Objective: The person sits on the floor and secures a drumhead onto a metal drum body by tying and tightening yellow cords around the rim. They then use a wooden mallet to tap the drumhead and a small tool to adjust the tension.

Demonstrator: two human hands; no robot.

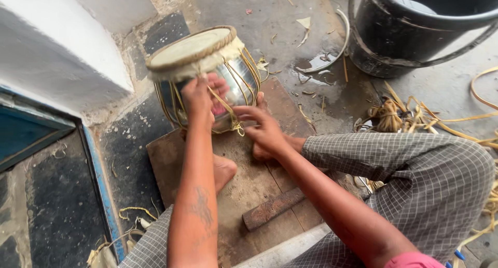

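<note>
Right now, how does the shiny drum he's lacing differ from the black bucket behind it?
The drum has a polished metal body; the bucket is dull black. The drum's top is closed by a pale skin and bound with tan straps; the bucket's top is open, with a loose bail handle. The drum leans tilted on a wooden board, with both hands, left hand and right hand, on its straps; the bucket stands upright and untouched. Both are round vessels.
</note>
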